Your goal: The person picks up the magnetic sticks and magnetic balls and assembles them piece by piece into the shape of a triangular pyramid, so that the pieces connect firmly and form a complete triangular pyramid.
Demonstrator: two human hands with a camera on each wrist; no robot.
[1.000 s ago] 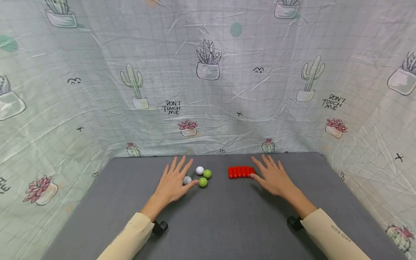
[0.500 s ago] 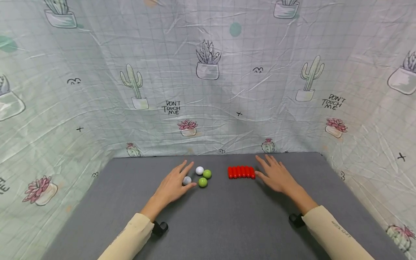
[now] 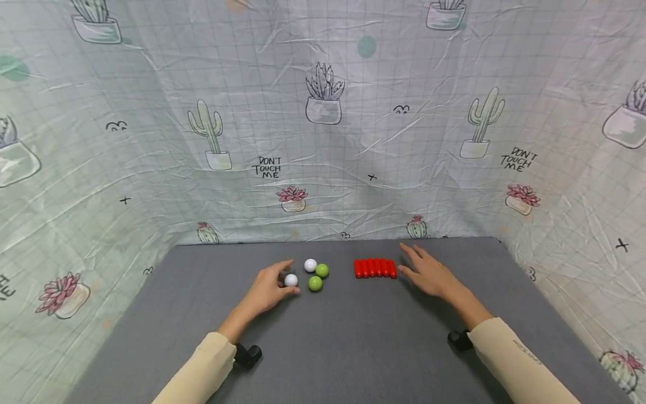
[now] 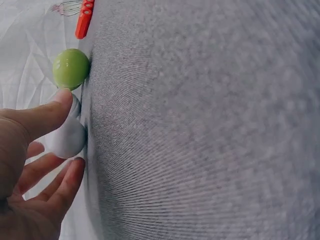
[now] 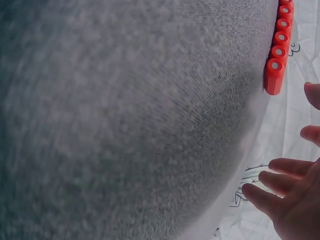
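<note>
White and small, a ball (image 3: 291,280) sits left of the lower centre of the head view, and it lies between the thumb and curved fingers of our left hand (image 3: 263,290). Those fingers arch around it with a fairly wide gap; in the left wrist view the thumb overlaps part of its upper side and the fingertips lie close below, though we cannot tell whether any of them touch it. Just to its right on the grey worktop (image 3: 328,348) we see a second white ball (image 3: 310,265), a glossy green ball (image 3: 322,270) close beside that one, and another green ball (image 3: 315,283) nearer the bottom edge. Right of centre, six short red cylinders (image 3: 375,268) lie side by side in a row. Our right hand (image 3: 429,276) is just right of the row, its fingers spread wide and holding nothing, the thumb pointing toward the nearest end. Below, at lower left and lower right, our cream sleeves (image 3: 198,370) end near black wrist devices (image 3: 247,356). Behind everything, a creased cloth (image 3: 348,151) printed with potted cacti and "DON'T TOUCH ME" fills the upper part of the frame.
</note>
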